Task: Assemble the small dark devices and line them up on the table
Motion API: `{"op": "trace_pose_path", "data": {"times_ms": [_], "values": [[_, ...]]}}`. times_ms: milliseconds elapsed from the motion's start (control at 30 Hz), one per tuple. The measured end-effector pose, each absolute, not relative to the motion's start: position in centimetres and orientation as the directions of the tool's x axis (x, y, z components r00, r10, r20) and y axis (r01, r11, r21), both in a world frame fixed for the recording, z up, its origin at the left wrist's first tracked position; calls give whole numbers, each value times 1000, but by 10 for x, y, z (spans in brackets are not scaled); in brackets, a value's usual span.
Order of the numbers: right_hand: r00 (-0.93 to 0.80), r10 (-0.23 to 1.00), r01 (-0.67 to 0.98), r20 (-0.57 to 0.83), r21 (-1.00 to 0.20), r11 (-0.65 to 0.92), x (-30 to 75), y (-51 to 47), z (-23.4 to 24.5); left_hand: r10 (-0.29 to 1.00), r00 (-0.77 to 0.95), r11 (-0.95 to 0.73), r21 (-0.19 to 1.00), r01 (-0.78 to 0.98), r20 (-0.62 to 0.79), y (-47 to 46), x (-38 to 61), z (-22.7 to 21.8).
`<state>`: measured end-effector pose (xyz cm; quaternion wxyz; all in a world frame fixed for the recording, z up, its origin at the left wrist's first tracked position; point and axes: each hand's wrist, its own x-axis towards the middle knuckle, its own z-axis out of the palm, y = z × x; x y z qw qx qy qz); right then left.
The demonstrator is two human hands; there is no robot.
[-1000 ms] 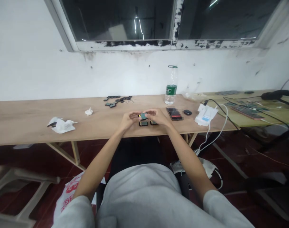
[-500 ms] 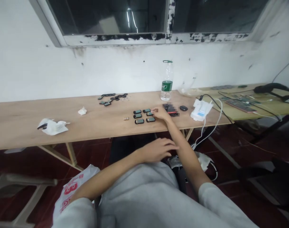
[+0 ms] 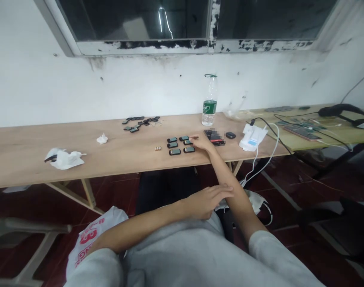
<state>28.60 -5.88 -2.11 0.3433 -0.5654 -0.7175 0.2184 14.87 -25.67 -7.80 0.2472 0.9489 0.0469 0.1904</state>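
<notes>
On the wooden table lie several small oblong black cases with grey-green faces, set out in two columns. My right hand [image 3: 200, 142] is over the right column, its fingertips closed at the right end of the middle black case [image 3: 186, 142], which it partly hides. Just behind that lies another black case [image 3: 184, 138], and a third case [image 3: 189, 150] is in front of it. My left hand [image 3: 206, 201] rests across my right forearm, fingers stretched out and holding nothing. A few tiny metallic-looking pieces [image 3: 158, 148] lie left of the cases.
Behind are a pile of similar cases [image 3: 140, 122] and a water bottle [image 3: 209, 107]. A phone-like black object [image 3: 214, 137], a small black case [image 3: 230, 135] and a white power strip [image 3: 250, 137] with cables stand right. Crumpled tissues [image 3: 68, 158] lie left.
My left hand has slid down and right along my right forearm, its fingers now lying over it. My right hand stays at the same case; the view has shifted slightly.
</notes>
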Motion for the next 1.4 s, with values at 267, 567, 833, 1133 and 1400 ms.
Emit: {"op": "trace_pose_path", "data": {"times_ms": [267, 567, 833, 1133, 1400], "values": [[-105, 963, 657, 249, -710, 255, 284, -61, -20, 204, 931, -873, 487, 33, 303, -259, 146, -78], [-107, 962, 661, 253, -705, 259, 284, -61, -20, 199, 922, -878, 478, 17, 333, -257, 146, -79], [-120, 957, 679, 266, -681, 274, 283, -62, -20, 154, 927, -879, 476, -30, 342, -255, 146, -74], [-136, 947, 678, 292, -669, 304, 284, -61, -21, 207, 940, -885, 462, 62, 271, -259, 145, -69], [-117, 955, 669, 274, -688, 280, 284, -58, -24, 195, 950, -884, 463, 63, 243, -256, 143, -65]]}}
